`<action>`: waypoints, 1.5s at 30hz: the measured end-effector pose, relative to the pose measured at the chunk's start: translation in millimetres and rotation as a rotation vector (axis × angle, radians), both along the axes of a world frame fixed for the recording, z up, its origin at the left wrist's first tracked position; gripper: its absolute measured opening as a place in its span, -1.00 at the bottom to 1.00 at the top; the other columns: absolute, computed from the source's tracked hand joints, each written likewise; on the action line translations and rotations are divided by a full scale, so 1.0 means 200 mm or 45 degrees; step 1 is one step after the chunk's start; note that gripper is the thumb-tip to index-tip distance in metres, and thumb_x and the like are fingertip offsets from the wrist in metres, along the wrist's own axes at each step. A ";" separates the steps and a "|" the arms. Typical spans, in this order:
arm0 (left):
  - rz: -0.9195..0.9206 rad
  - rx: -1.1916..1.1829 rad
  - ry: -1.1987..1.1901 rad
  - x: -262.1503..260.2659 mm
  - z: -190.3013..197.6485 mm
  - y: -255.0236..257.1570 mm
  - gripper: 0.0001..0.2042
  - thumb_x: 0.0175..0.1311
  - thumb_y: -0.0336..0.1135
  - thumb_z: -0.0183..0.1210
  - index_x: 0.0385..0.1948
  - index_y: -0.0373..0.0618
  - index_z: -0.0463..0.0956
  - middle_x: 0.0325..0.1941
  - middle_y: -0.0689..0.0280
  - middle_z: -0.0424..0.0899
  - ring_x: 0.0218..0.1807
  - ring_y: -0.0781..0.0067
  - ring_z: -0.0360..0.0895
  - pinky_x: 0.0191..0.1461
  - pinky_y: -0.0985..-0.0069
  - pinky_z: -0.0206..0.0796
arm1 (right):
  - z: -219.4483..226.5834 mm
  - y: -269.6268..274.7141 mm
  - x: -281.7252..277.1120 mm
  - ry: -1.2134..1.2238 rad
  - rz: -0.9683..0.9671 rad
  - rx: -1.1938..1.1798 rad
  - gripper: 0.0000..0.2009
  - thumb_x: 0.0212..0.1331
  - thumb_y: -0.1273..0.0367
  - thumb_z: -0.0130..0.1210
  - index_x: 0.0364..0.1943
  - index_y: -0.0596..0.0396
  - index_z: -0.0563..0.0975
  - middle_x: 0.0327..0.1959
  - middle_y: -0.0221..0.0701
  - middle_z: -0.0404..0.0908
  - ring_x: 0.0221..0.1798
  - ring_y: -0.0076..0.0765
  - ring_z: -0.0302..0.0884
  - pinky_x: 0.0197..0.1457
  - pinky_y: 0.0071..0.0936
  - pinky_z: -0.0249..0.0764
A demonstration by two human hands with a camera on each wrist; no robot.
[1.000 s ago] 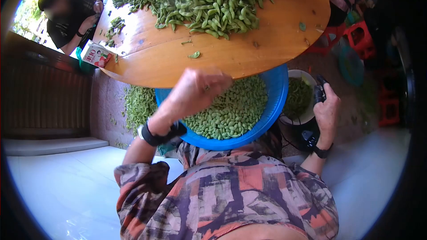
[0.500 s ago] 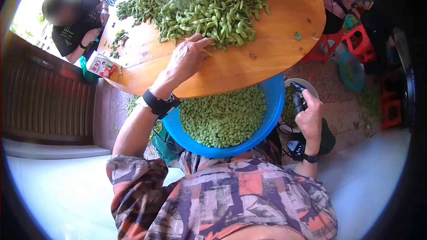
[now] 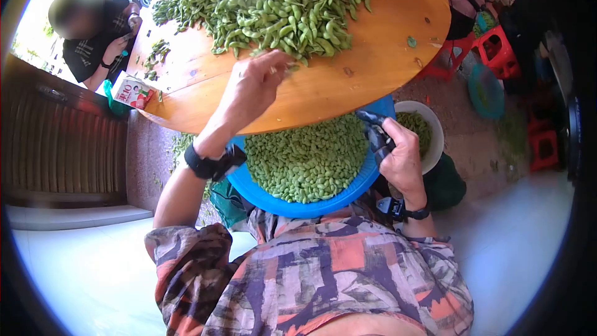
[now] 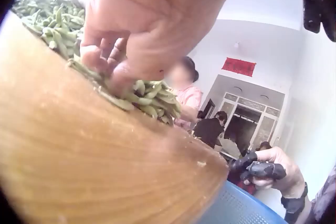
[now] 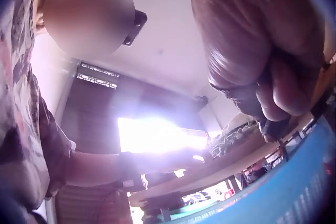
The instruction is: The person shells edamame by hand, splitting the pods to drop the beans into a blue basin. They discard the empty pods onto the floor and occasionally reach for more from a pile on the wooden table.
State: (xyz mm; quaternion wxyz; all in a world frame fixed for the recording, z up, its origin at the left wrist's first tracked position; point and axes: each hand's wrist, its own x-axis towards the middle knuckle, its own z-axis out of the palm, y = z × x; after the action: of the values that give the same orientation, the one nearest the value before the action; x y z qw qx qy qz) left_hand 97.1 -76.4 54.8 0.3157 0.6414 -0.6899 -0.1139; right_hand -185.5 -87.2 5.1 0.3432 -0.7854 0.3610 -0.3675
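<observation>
The left hand [image 3: 252, 90] has its fingers [image 4: 102, 58] curled down onto the near edge of the heap of green pods [image 3: 273, 3], pinching a few pods against the thumb. Under and around those fingers lies the round wooden bench [image 3: 348, 87], with the heap spreading away beyond the fingertips and a few stray pods off to the side. Below the wrist, a blue basin [image 3: 261, 196] full of shelled green beans [image 3: 305, 158] sits partly tucked beneath the bench edge.

The right hand [image 3: 401, 158] has its fingers wrapped round a dark tool [image 3: 373, 134], held just at the basin's rim on the far side from the left hand. Just beyond that hand stands a white bowl [image 3: 435, 140] holding more green pieces. Farther out, past the left hand, a small red-and-white carton [image 3: 130, 92] rests at the bench edge.
</observation>
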 end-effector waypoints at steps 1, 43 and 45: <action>0.063 0.274 0.326 -0.06 0.02 0.06 -0.79 0.25 -0.46 0.17 -0.08 -0.13 0.58 -0.32 0.38 0.63 -0.32 0.56 0.52 -0.26 0.57 0.38 | 0.00 0.00 0.03 -0.105 0.029 -0.024 -0.69 -0.01 0.62 0.00 -0.11 0.24 0.56 -0.46 -0.14 0.44 -0.47 -0.04 0.41 -0.32 -0.36 0.38; -0.390 0.637 1.816 -0.55 -0.19 0.06 -0.90 0.35 -0.39 0.15 -0.21 -0.19 0.56 -0.52 0.49 0.42 -0.60 0.75 0.16 -0.55 0.72 -0.05 | 0.16 -0.10 -0.13 -0.625 0.196 0.682 -0.73 0.34 0.45 -0.15 -0.07 0.26 0.57 -0.60 -0.64 0.38 -0.62 -0.83 0.22 -0.59 -0.79 0.12; -0.334 0.682 1.725 -0.58 -0.15 0.06 -0.87 0.36 -0.36 0.15 -0.20 -0.20 0.57 -0.54 0.51 0.41 -0.60 0.76 0.16 -0.54 0.72 -0.03 | 0.15 -0.10 -0.15 -0.529 0.084 0.633 -0.74 0.37 0.40 -0.15 -0.12 0.25 0.56 -0.61 -0.61 0.40 -0.62 -0.80 0.25 -0.58 -0.77 0.14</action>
State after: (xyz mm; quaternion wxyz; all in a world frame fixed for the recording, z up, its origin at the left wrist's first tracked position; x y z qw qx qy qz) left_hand -19.0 -65.0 24.7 0.4888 0.3979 -0.3635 -0.6860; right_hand -215.8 -107.0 35.4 0.6027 -0.5969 0.3362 -0.4093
